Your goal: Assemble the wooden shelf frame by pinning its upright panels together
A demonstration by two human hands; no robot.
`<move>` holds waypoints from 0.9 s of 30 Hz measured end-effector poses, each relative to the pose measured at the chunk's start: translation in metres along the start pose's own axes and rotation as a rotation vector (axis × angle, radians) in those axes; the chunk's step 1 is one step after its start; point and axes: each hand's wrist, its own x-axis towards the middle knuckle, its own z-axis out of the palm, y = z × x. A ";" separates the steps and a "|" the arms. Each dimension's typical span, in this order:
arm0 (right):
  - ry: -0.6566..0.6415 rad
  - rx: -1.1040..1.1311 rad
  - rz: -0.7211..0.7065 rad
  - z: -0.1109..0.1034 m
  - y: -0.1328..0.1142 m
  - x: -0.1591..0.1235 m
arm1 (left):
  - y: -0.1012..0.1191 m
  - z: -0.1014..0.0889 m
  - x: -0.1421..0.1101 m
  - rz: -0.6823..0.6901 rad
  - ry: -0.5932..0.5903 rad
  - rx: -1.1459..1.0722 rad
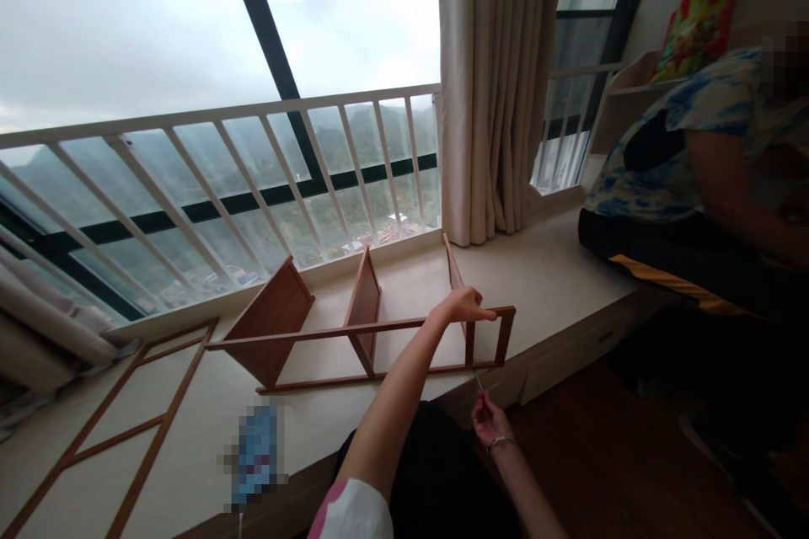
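Observation:
A brown wooden shelf frame [322,333] lies on its side on the pale window ledge, with several flat boards standing up between its rails. My left hand [464,305] is closed over the upper rail near the frame's right end, thumb along the wood. Below it, my right hand [490,421] pinches a thin metal rod [479,381] between thumb and fingers. The rod's tip reaches the lower rail by the end crosspiece; whether it sits in a screw is too small to tell.
A second wooden ladder-like frame [136,425] lies flat at the left of the ledge [543,269]. Near the front edge is a blurred blue item [256,455]. White railing [265,168] and a beige curtain [490,101] stand behind. Another person [670,160] sits at the right.

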 end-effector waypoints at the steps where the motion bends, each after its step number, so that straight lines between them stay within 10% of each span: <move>1: 0.010 0.026 0.047 0.000 0.001 0.000 | 0.000 0.000 -0.001 -0.010 0.002 0.001; 17: 0.327 0.109 -0.178 0.012 0.020 -0.002 | 0.000 -0.001 -0.003 0.011 0.002 0.001; 27: 0.297 -0.042 -0.214 0.010 0.022 -0.002 | 0.002 -0.002 -0.005 0.002 0.009 -0.007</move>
